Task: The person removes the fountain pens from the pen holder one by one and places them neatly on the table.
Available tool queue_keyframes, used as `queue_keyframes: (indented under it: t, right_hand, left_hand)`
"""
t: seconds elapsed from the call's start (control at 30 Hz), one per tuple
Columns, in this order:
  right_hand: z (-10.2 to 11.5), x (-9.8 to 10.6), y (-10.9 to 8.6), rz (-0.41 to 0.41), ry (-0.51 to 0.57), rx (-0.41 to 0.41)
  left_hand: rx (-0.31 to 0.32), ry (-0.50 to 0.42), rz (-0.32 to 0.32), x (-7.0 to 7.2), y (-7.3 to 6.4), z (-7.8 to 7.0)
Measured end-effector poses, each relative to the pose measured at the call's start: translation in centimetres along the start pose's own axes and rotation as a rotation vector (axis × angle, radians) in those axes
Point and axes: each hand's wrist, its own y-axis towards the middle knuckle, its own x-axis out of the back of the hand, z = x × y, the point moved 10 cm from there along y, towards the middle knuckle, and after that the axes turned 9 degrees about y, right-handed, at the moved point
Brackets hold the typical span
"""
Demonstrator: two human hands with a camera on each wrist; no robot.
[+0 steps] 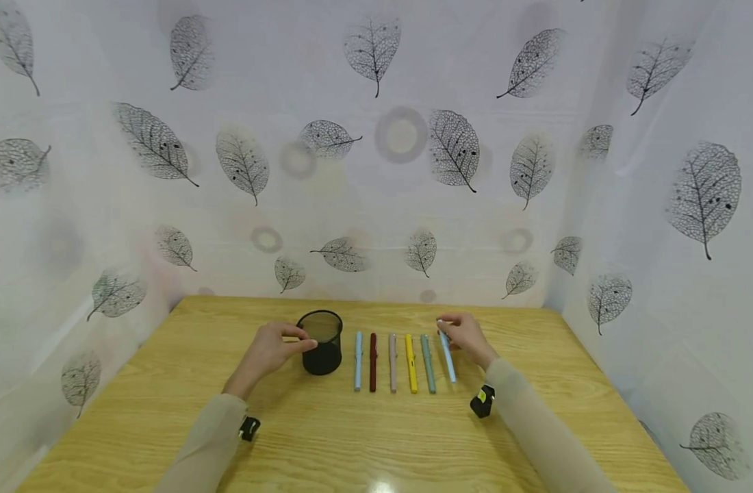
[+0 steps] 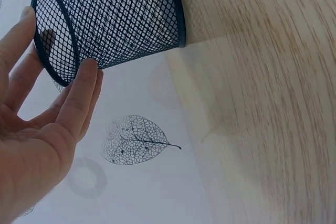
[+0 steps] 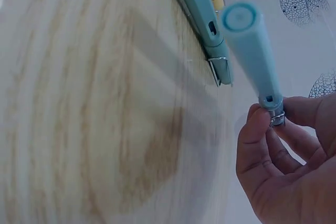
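Observation:
My left hand holds the black mesh pen cup near its top, thumb and fingers at the rim. In the left wrist view, the fingertips touch the wall of the cup, which stands upright on the table. My right hand pinches a light blue pen by its clip end. The right wrist view shows that pen tilted, its other end towards the camera. Just left of it lies a grey-green pen, apart from the hand.
Between cup and right hand lie a second light blue pen, a dark red pen, a pinkish-grey pen and a yellow pen, side by side on the wooden table. A leaf-patterned curtain surrounds the back and sides.

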Motion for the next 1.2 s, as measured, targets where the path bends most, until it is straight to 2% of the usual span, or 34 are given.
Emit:
queue_keyframes:
  t: [0.17, 0.43, 0.63, 1.1, 1.2]
  right_hand:
    - [-0.6, 0.0, 0.3, 0.010, -0.059, 0.008]
    - [-1.5, -0.4, 0.5, 0.029, -0.064, -0.032]
    - [-1.7, -0.2, 0.6, 0.035, -0.132, -0.012]
    - [-2.2, -0.4, 1.3, 0.068, -0.190, 0.000]
    - [-2.1, -0.5, 1.3, 0.069, -0.176, 0.003]
  left_hand:
    - [-0.004, 0.008, -0.003, 0.0, 0.0, 0.0]
    - [0.001, 0.014, -0.004, 0.1, 0.0, -0.1]
    - [-0.005, 0.015, -0.002, 0.2, 0.0, -0.2]
    - [-0.005, 0.027, 0.004, 0.1, 0.1, -0.1]
    - [-0.006, 0.029, 0.005, 0.1, 0.1, -0.1]
